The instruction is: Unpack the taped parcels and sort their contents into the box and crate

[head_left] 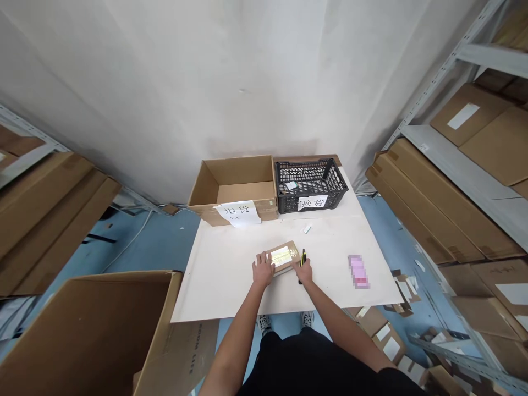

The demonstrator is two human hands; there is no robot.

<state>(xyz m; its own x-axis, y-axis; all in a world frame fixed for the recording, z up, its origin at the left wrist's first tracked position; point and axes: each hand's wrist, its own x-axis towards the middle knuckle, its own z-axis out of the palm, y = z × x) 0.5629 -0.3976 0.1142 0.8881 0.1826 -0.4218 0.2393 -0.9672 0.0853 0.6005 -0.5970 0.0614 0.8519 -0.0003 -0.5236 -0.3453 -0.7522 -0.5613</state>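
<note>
A small cardboard box [289, 255] with a white label and shiny tape lies at a slant on the white tabletop [223, 275]. My left hand [263, 269] grips its left end, fingers over the top edge. Held in my right hand [304, 271] is a black-and-yellow utility knife [303, 257], pointing away from me. The fingertips of that hand touch the right end of the box. Whether the knife's blade is out is too small to tell. Beyond the box lies a small white-and-green slip [307, 229].
At the table's back stand an open carton [202, 212] with a paper sign and a black plastic crate [289, 206] containing a small labelled item. A pixelated pink item [358, 271] lies right. A large open carton [165, 308] stands left; shelves of boxes [429, 203] flank the table.
</note>
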